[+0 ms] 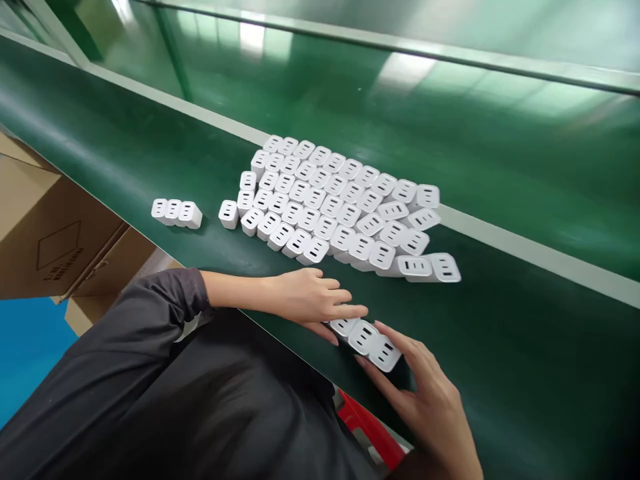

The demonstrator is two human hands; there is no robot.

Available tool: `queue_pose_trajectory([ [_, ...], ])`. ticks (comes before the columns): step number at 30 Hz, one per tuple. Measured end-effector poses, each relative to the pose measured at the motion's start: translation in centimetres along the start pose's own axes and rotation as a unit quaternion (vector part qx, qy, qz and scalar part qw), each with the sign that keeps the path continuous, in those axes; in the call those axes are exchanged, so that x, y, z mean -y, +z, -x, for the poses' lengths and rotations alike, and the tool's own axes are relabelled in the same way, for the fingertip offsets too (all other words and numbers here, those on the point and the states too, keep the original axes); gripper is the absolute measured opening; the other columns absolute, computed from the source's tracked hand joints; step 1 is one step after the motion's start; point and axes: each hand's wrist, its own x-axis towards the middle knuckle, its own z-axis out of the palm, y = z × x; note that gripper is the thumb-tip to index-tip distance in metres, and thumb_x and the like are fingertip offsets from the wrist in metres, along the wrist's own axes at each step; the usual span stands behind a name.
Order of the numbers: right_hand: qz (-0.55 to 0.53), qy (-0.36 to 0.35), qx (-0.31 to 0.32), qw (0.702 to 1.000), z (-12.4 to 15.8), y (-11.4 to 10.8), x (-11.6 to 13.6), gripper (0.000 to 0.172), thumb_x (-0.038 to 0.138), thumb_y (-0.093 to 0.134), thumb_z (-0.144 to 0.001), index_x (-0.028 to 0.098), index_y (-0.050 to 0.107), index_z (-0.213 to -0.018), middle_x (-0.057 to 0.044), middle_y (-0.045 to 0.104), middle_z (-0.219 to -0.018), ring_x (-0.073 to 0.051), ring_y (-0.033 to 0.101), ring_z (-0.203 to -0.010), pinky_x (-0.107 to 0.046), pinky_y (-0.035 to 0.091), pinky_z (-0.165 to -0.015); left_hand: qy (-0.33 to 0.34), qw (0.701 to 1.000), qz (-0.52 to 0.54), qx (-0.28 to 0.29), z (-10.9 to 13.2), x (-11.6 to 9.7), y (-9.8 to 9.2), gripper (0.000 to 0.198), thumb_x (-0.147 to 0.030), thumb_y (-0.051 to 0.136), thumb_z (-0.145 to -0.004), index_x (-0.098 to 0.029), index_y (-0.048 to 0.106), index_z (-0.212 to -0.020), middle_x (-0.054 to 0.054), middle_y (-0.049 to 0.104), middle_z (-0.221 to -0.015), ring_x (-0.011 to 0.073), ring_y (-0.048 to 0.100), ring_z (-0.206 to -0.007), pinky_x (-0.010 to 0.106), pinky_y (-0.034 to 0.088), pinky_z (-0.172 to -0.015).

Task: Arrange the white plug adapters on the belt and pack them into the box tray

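A short row of white USB chargers (pixel 363 338) stands on the green work surface near its front edge, ports facing up. At the row's left end is my left hand (pixel 305 297), its thumb on the near side and its fingers reaching over the far side, partly covering the leftmost charger. My right hand (pixel 430 393) grips the right end between thumb and fingers. Just beyond my hands, a large block of similar chargers (pixel 315 197) stands packed in uneven rows. Another three chargers (pixel 173 211) stand together at the left, and a single one (pixel 229 213) sits beside the block.
A pale strip (pixel 540 250) runs along the green surface (pixel 520 320) behind the chargers. Cardboard boxes (pixel 45 227) stand below the edge at the left. Something red (pixel 373 430) shows under the front edge, beside my dark clothing.
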Motion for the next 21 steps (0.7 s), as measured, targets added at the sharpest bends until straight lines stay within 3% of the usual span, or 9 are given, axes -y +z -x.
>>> queue_pose_trajectory([
  [8,-0.013,-0.006,0.006,1.0,-0.5,0.4,0.0,0.043,0.038,0.064,-0.097,0.026,0.056,-0.138,-0.01,0.07,-0.115,-0.028,0.071,-0.097,-0.042,0.06,-0.084,-0.034,0.999,0.034,0.009,0.3,-1.0,-0.6,0.065,-0.063,0.053,-0.097,-0.013,0.06,-0.138,0.015,0.07,-0.1,0.0209,0.061,-0.078,0.033,0.03,-0.056],
  [14,-0.018,0.021,-0.006,1.0,-1.2,0.8,1.1,0.054,0.038,0.067,-0.095,0.029,0.051,-0.146,-0.009,0.073,-0.116,-0.031,0.072,-0.099,-0.046,0.061,-0.083,-0.054,0.998,0.041,-0.003,1.0,-1.2,-0.4,0.065,-0.063,0.055,-0.095,-0.013,0.059,-0.137,0.014,0.071,-0.098,0.0235,0.065,-0.081,0.034,0.037,-0.057],
  [21,-0.076,0.052,0.009,0.996,-1.7,0.5,2.6,0.07,0.04,0.074,-0.091,0.03,0.04,-0.151,-0.01,0.068,-0.131,-0.029,0.067,-0.115,-0.048,0.058,-0.097,-0.062,0.989,0.117,-0.073,3.1,0.1,-2.3,0.081,-0.072,0.059,-0.089,-0.012,0.048,-0.143,0.017,0.07,-0.125,0.0277,0.068,-0.109,0.038,0.053,-0.089],
])
